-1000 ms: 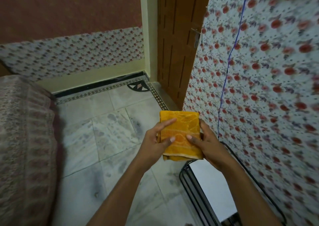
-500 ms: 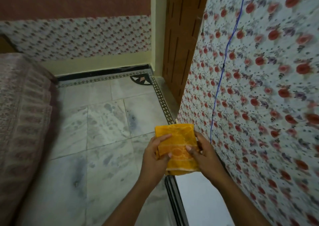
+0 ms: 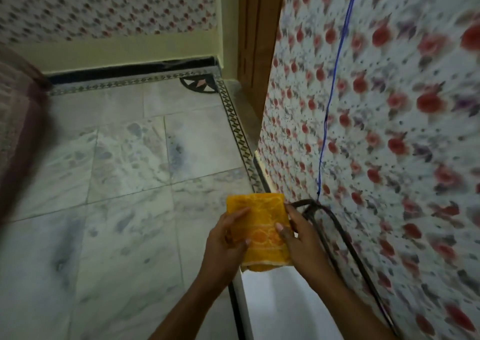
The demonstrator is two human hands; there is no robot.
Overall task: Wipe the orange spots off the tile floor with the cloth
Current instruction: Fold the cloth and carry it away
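Observation:
A folded orange patterned cloth [image 3: 259,225] is held in front of me, above the floor. My left hand [image 3: 223,246] grips its left edge, thumb on top and fingers beneath. My right hand [image 3: 304,241] holds the right edge the same way, thumb pressed on the cloth's face. The marble tile floor [image 3: 124,184] lies below, grey-veined and dim. No orange spots show on the visible tiles.
A flowered wall [image 3: 389,132] with a blue cord [image 3: 335,80] rises close on the right. A black-framed white surface [image 3: 280,308] sits below my hands. A wooden door [image 3: 257,41] stands ahead; a patterned bed edge [image 3: 15,132] borders the left.
My view has tilted down and swung right, bringing the floor closer. Both hands keep the same hold on the cloth, now lower in the frame.

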